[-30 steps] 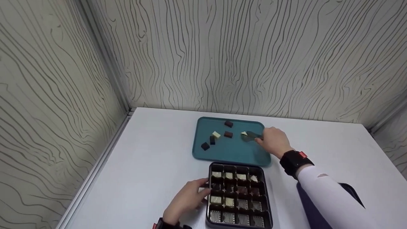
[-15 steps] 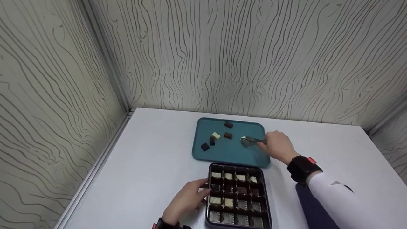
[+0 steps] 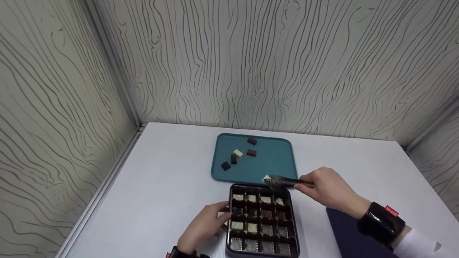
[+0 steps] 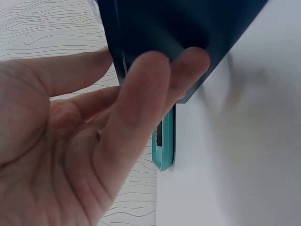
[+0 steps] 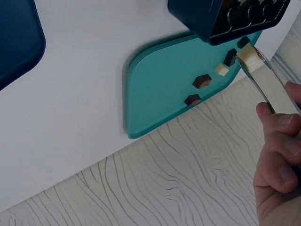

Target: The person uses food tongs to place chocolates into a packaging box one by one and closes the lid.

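My right hand (image 3: 331, 190) grips metal tongs (image 3: 287, 181) by the handles. A cream-coloured chocolate piece (image 5: 250, 58) sits between the tong tips, just beyond the far rim of the dark box (image 3: 263, 252). The box's black insert is split into small compartments. Cream chocolates (image 3: 237, 226) lie in the back row and two left compartments of the third row; dark and brown chocolates (image 3: 266, 214) fill the second row. At the box's left side, my left hand (image 3: 205, 224) rests its fingers (image 4: 136, 89) against the outer wall.
Behind the box lies a teal tray (image 3: 267, 157) with several dark, brown and cream chocolates (image 3: 238, 153) toward its left and back. A dark blue lid-like piece (image 3: 349, 233) lies at the right, under the right forearm. Patterned walls (image 3: 233, 64) stand behind and left of the white table (image 3: 168, 161).
The right hand has brought the tongs and the cream chocolate from over the tray toward the box's far edge. The left hand stays at the box's side; the head view has shifted slightly.
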`<control>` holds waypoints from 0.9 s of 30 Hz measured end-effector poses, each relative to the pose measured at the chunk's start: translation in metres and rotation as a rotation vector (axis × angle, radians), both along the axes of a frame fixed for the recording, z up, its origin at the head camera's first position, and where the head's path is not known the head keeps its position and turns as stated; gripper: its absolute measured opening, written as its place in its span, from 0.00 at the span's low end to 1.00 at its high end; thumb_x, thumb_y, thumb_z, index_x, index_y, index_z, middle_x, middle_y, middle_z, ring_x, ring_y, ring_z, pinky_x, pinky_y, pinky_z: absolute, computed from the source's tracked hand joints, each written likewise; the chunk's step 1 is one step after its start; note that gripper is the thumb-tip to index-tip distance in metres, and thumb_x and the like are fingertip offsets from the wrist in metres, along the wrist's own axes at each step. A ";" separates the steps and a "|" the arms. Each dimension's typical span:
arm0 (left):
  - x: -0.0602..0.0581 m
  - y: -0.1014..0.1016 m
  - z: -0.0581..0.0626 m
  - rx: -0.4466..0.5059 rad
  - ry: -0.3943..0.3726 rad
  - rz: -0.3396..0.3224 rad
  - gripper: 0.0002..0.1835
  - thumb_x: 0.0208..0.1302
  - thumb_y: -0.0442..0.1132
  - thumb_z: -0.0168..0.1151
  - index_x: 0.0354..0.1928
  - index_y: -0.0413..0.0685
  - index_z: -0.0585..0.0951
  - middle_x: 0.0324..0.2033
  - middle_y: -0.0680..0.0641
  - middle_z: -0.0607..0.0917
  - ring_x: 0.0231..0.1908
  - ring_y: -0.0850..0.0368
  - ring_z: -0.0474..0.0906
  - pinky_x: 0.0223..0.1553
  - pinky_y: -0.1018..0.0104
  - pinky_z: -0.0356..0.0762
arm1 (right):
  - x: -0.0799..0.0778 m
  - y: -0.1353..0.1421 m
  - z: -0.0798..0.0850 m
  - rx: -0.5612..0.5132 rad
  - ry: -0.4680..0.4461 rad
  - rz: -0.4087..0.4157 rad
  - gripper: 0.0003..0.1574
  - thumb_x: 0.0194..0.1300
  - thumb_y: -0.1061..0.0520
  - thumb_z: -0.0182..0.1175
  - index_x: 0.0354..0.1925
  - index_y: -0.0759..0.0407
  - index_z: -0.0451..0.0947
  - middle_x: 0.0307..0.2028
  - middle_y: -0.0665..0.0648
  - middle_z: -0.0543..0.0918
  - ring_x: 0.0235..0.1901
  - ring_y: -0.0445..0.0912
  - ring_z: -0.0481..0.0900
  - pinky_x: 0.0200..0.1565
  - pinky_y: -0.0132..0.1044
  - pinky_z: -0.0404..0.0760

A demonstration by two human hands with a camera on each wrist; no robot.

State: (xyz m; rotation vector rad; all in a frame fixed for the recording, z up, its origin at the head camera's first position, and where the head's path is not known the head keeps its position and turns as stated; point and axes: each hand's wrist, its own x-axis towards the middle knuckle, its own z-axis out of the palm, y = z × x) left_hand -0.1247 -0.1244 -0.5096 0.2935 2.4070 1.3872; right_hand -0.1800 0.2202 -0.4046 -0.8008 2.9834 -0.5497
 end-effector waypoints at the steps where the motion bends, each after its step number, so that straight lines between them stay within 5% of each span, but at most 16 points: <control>1: 0.000 0.000 0.000 0.010 -0.003 -0.001 0.28 0.77 0.41 0.59 0.72 0.32 0.73 0.60 0.32 0.86 0.38 0.51 0.87 0.51 0.47 0.87 | 0.006 0.000 0.001 -0.004 0.005 0.028 0.14 0.71 0.48 0.68 0.27 0.47 0.87 0.16 0.38 0.71 0.16 0.29 0.59 0.22 0.25 0.58; 7: 0.002 -0.001 0.000 0.030 -0.019 0.003 0.28 0.77 0.41 0.59 0.72 0.34 0.73 0.59 0.33 0.86 0.33 0.51 0.87 0.36 0.59 0.85 | 0.035 0.004 0.003 0.000 0.076 0.249 0.18 0.71 0.49 0.68 0.23 0.42 0.77 0.16 0.35 0.67 0.19 0.25 0.55 0.25 0.22 0.57; 14: 0.001 -0.001 0.000 -0.003 0.004 -0.002 0.27 0.77 0.41 0.60 0.71 0.33 0.74 0.61 0.34 0.86 0.51 0.45 0.87 0.63 0.39 0.81 | 0.043 0.002 0.007 0.095 0.163 0.448 0.20 0.67 0.50 0.71 0.22 0.43 0.73 0.15 0.35 0.68 0.20 0.24 0.55 0.26 0.20 0.57; 21: 0.001 -0.002 0.000 0.011 -0.001 0.000 0.27 0.77 0.41 0.60 0.72 0.34 0.74 0.60 0.33 0.86 0.36 0.53 0.86 0.47 0.51 0.86 | 0.041 -0.010 0.013 0.222 0.151 0.486 0.15 0.64 0.49 0.73 0.24 0.46 0.80 0.18 0.39 0.79 0.19 0.28 0.68 0.24 0.26 0.68; 24: 0.001 -0.002 0.000 0.012 -0.002 -0.002 0.27 0.77 0.41 0.60 0.72 0.33 0.73 0.60 0.32 0.86 0.34 0.54 0.85 0.42 0.55 0.86 | 0.040 -0.017 0.015 0.277 0.138 0.488 0.17 0.64 0.48 0.73 0.22 0.46 0.78 0.16 0.39 0.76 0.18 0.29 0.65 0.23 0.28 0.67; 27: 0.001 -0.002 0.001 0.002 0.004 -0.005 0.27 0.77 0.41 0.60 0.72 0.33 0.73 0.61 0.32 0.85 0.38 0.52 0.86 0.49 0.51 0.87 | 0.038 -0.025 0.016 0.303 0.124 0.498 0.21 0.63 0.48 0.73 0.19 0.46 0.75 0.15 0.39 0.73 0.17 0.29 0.60 0.22 0.28 0.64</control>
